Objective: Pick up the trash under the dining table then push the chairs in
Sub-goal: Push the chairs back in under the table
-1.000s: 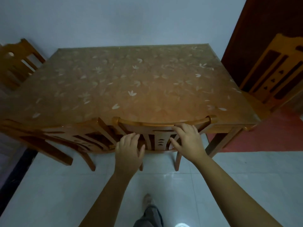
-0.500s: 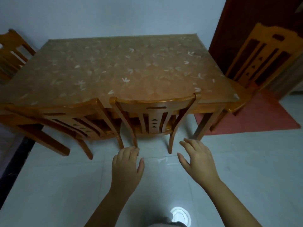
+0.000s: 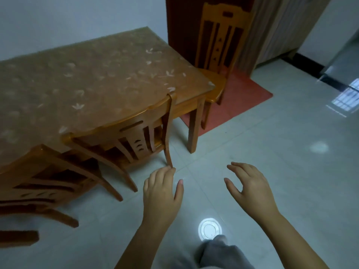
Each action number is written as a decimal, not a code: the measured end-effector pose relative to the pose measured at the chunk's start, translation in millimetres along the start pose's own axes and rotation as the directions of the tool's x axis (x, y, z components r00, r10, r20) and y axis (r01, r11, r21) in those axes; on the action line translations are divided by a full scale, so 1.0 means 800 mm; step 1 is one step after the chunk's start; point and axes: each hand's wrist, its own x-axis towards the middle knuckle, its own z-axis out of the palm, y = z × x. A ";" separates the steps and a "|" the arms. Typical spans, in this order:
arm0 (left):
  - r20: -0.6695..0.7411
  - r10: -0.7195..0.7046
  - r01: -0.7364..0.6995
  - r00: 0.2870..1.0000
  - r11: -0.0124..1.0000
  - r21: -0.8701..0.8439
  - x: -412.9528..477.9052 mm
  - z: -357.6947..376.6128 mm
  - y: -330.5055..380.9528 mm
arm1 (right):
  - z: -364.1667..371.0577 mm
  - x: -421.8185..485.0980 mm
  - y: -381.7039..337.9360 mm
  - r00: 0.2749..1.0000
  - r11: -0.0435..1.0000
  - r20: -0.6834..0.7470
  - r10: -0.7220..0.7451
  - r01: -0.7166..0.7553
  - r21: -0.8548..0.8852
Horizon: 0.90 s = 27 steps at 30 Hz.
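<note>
- Pale tiled floor [image 3: 272, 171] runs across the room, with a red mat [image 3: 239, 98] by the dark door at the far right and one bright round reflection of a light low in the frame.
- Dining table [image 3: 101, 80], wooden, with a leaf-patterned cover, stands against the light wall at left.
- Middle chair [image 3: 134, 136] — pushed in along the near side, its top rail at the table edge and its seat under the top.
- Second chair [image 3: 44, 179] at the near left corner, likewise tucked under.
- Third chair [image 3: 217, 55] at the table's right end, on the red mat; only the front of its seat is under the top, its back well clear.
- Left hand [image 3: 162, 193]: empty, palm down, fingers loosely together, the tips just in front of the middle chair's rear leg — contact cannot be told.
- Right hand [image 3: 250, 188]: empty, fingers spread and slightly curled, over bare floor and apart from all furniture.
- No trash is visible on the floor shown.
- Grey trouser leg [image 3: 219, 253] at bottom edge.
</note>
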 end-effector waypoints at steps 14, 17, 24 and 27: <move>0.112 0.320 -0.318 0.941 0.947 -0.038 0.149 0.131 0.196 | -0.064 0.062 0.218 0.945 0.958 -0.169 0.278 -0.286 -0.023; 0.118 0.374 -0.368 0.920 0.927 -0.068 0.204 0.172 0.260 | -0.087 0.097 0.289 0.931 0.945 -0.176 0.320 -0.328 -0.018; 0.098 0.404 -0.393 0.909 0.912 -0.114 0.331 0.250 0.377 | -0.119 0.196 0.424 0.932 0.946 -0.188 0.310 -0.322 -0.036; 0.094 0.418 -0.405 0.904 0.905 -0.126 0.375 0.278 0.386 | -0.109 0.248 0.454 0.938 0.952 -0.175 0.301 -0.307 -0.007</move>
